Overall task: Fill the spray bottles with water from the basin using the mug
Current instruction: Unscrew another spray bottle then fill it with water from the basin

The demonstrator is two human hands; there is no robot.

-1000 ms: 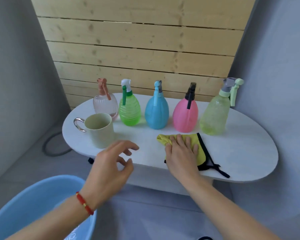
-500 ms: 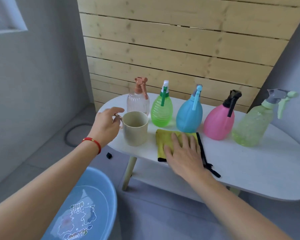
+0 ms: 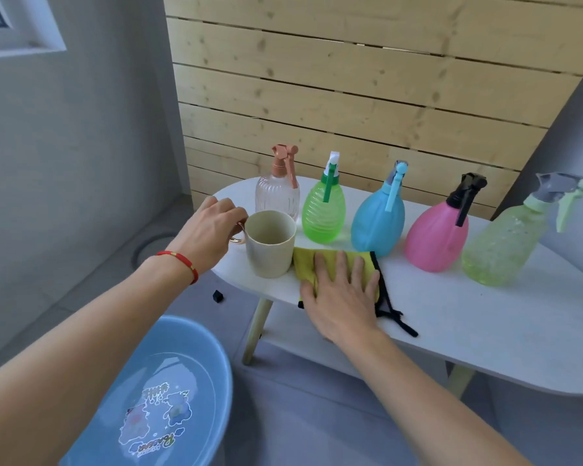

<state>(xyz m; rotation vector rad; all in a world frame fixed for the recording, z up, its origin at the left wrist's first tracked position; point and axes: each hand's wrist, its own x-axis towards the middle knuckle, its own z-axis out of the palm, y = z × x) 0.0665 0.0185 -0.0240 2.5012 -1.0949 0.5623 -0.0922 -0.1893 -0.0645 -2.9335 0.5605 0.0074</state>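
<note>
Your left hand [image 3: 212, 227] has closed in on the mug [image 3: 270, 242] over the last second: it hung open in the air short of the counter [image 3: 485, 331], then reached the handle, and now its fingers are curled around the mug's metal ring handle [image 3: 237, 234] at the mug's left side. The fingertips are hidden behind the hand, so you cannot tell how firm that hold is; the mug looks to be standing upright on the counter, empty as far as its inside shows. Your right hand [image 3: 342, 294] has stayed flat, fingers spread, palm down on the yellow cloth [image 3: 305, 264] just to the right of the mug, gripping nothing.

For the task, this reads as the very first step: the mug is taken in hand but not yet dipped, and no bottle has been opened.

The basin [image 3: 148, 395] sits on the floor below and to the left of the counter, under your left forearm, with water showing over the printed picture at its bottom. It is well apart from the mug, so a swing down and to the left is called for.

Behind the mug and cloth, five spray bottles stand in a row, all with their heads on: clear bottle [image 3: 278, 196], green bottle [image 3: 323, 210], blue bottle [image 3: 379, 220], pink bottle [image 3: 438, 237], pale green bottle [image 3: 505, 247].
</note>
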